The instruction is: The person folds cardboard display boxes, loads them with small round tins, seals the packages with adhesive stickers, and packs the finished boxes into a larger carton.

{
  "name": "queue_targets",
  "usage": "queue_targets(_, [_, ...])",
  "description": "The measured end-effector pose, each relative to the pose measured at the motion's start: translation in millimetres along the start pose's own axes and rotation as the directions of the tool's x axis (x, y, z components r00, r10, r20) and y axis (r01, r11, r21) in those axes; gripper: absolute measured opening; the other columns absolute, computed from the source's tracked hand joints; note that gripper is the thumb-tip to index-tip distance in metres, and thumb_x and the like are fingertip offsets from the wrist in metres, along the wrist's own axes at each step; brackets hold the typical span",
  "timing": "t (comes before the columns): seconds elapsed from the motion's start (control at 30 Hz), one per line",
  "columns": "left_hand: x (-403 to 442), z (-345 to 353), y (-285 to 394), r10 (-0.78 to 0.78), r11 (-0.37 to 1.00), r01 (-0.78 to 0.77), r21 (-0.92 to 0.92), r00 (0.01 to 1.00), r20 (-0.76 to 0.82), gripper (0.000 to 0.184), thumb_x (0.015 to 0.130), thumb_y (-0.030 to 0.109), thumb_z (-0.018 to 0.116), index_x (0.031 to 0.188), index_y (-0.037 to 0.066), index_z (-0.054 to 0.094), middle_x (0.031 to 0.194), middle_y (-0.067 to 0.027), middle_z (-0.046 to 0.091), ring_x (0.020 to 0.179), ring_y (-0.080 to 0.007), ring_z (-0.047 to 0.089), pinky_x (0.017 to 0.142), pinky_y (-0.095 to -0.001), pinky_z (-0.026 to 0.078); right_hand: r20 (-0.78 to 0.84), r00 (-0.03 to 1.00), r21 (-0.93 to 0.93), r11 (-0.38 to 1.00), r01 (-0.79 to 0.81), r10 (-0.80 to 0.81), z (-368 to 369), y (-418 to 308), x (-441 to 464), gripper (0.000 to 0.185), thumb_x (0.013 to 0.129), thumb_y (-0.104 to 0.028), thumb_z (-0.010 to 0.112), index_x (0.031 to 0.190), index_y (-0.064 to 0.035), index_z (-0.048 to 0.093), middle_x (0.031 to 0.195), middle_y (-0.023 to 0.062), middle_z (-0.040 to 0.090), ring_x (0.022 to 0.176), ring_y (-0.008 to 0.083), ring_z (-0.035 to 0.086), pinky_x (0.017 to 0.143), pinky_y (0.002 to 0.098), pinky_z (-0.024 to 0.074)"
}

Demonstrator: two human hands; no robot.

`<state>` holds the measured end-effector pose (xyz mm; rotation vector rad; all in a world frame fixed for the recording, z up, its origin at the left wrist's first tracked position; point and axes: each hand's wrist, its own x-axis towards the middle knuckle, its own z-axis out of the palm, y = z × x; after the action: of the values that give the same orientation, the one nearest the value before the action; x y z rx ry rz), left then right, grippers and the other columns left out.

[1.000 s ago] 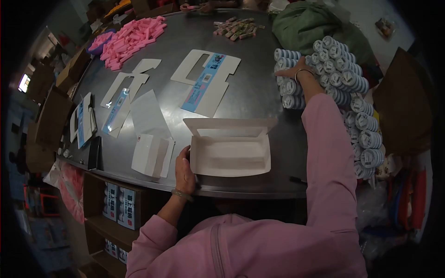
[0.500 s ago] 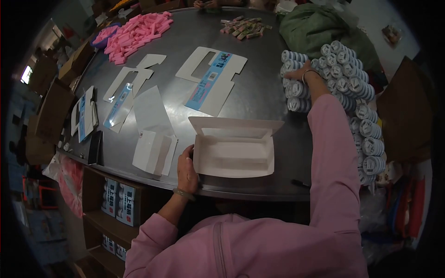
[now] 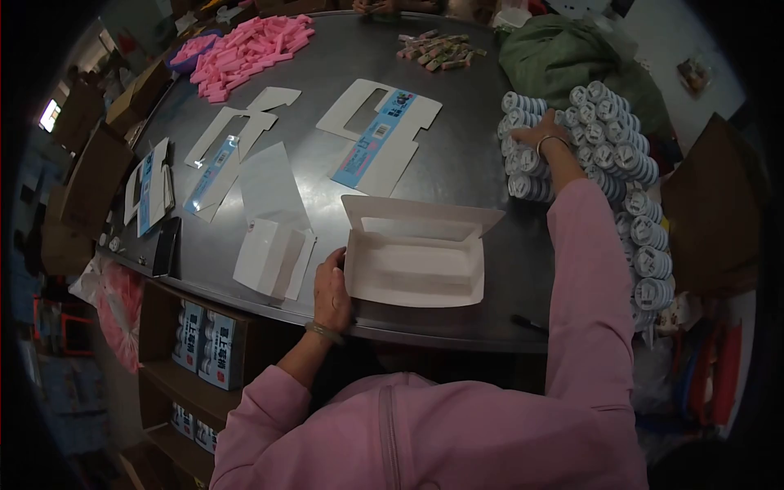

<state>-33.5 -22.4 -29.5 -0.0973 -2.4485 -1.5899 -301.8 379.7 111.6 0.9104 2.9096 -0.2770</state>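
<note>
An open white cardboard box lies in front of me, its windowed lid standing up at the back. My left hand grips the box's left end, its fingers partly hidden by the wall. To the right, my right hand reaches over a row of round white lidded containers stacked on their sides. Its fingers close around some of them, though how many cannot be told. More such containers are piled just right of that hand.
Flat blue-and-white box blanks and a part-folded white box lie left on the metal table. Farther back are pink pieces and small wrapped items. A black pen lies near the front edge. Another person's hands show at the far edge.
My right hand stays at the container row and has shifted slightly, its back now more raised. My left hand remains at the box. The whole view has tilted a little.
</note>
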Motion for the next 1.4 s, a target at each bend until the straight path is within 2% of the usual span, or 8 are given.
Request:
queue_targets(0.47, [-1, -5, 9, 0.03, 0.997, -0.031, 0.075, 0.999, 0.018, 0.055, 0.099, 0.04, 0.031, 0.132, -0.001, 0.049, 0.116, -0.0227, 0.056, 0.108, -0.0365, 0.05, 0.098, -0.0419, 0.038, -0.033, 0.973, 0.314, 0.922, 0.228, -0.229, -3, 26, 26, 0.13, 0.056, -0.053, 0.079, 0.153, 0.0007, 0.01, 0.148, 0.0303, 0.033, 0.134, 0.0396, 0.042, 0.107, 0.0447, 0.0393])
queue_targets(0.6, [0, -3, 13, 0.073, 0.983, -0.075, 0.167, 0.997, 0.021, 0.05, 0.097, 0.032, 0.041, 0.135, 0.001, 0.048, 0.117, -0.0204, 0.057, 0.108, -0.0358, 0.05, 0.097, -0.0422, 0.038, -0.176, 0.815, 0.426, 0.703, 0.569, -0.552, -63, 27, -41, 0.124, 0.058, -0.049, 0.084, 0.151, 0.0024, 0.019, 0.144, 0.0294, 0.041, 0.13, 0.0361, 0.047, 0.103, 0.0418, 0.0426])
queue_targets(0.73, [1, -5, 16, 0.073, 0.986, -0.077, 0.148, 0.997, 0.028, 0.047, 0.096, 0.027, 0.043, 0.136, 0.002, 0.048, 0.117, -0.0188, 0.058, 0.107, -0.0355, 0.05, 0.098, -0.042, 0.037, -0.128, 0.555, 0.652, 0.352, 0.672, -0.822, -114, 19, -153, 0.112, 0.067, -0.038, 0.083, 0.151, 0.0016, 0.021, 0.131, 0.0235, 0.054, 0.117, 0.0318, 0.057, 0.099, 0.0386, 0.0457])
queue_targets(0.93, [2, -6, 10, 0.034, 0.994, -0.04, 0.103, 0.997, 0.063, 0.047, 0.099, 0.026, 0.036, 0.138, 0.003, 0.047, 0.117, -0.0181, 0.058, 0.107, -0.0352, 0.049, 0.1, -0.0417, 0.036, 0.062, 0.298, 0.631, 0.268, 0.728, -0.953, -91, 6, -266, 0.108, 0.063, -0.028, 0.079, 0.152, -0.0043, 0.023, 0.137, 0.022, 0.048, 0.125, 0.0304, 0.05, 0.107, 0.0386, 0.0359])
queue_targets(1.0, [2, -3, -6, 0.108, 0.989, -0.115, 0.09, 0.991, 0.077, 0.047, 0.1, 0.026, 0.033, 0.139, 0.004, 0.047, 0.118, -0.0183, 0.058, 0.108, -0.035, 0.048, 0.101, -0.042, 0.035, 0.118, 0.178, 0.408, 0.211, 0.888, -0.977, -52, 4, -275, 0.104, 0.062, -0.028, 0.078, 0.15, -0.0043, 0.027, 0.125, 0.0241, 0.052, 0.12, 0.0338, 0.051, 0.104, 0.0402, 0.039])
queue_targets(1.1, [3, -6, 6, 0.089, 0.987, -0.099, 0.129, 0.993, 0.077, 0.048, 0.1, 0.027, 0.031, 0.139, 0.004, 0.048, 0.12, -0.0186, 0.057, 0.11, -0.0351, 0.048, 0.102, -0.0419, 0.034, 0.211, 0.192, 0.099, 0.217, 0.971, -0.958, -1, -7, -274, 0.102, 0.061, -0.03, 0.079, 0.147, -0.0028, 0.03, 0.112, 0.0245, 0.053, 0.105, 0.0394, 0.054, 0.094, 0.0423, 0.0446])
queue_targets(1.2, [1, -6, 13, 0.058, 0.991, -0.066, 0.12, 0.996, 0.067, 0.048, 0.101, 0.028, 0.029, 0.138, 0.004, 0.048, 0.122, -0.0189, 0.057, 0.111, -0.0354, 0.048, 0.103, -0.0418, 0.034, 0.237, 0.203, -0.094, 0.186, 0.978, -0.95, 37, -14, -272, 0.104, 0.06, -0.032, 0.079, 0.147, -0.0053, 0.03, 0.117, 0.0249, 0.052, 0.11, 0.0393, 0.052, 0.093, 0.0413, 0.0454])
queue_targets(1.4, [0, -5, 14, 0.044, 0.987, -0.052, 0.154, 0.997, 0.057, 0.047, 0.1, 0.025, 0.03, 0.138, 0.002, 0.048, 0.12, -0.0189, 0.058, 0.11, -0.0353, 0.048, 0.102, -0.0418, 0.035, 0.308, 0.179, 0.03, 0.197, 0.98, -0.934, 83, -19, -266, 0.111, 0.058, -0.029, 0.082, 0.15, -0.0078, 0.024, 0.116, 0.0249, 0.05, 0.11, 0.0404, 0.051, 0.099, 0.0427, 0.0431])
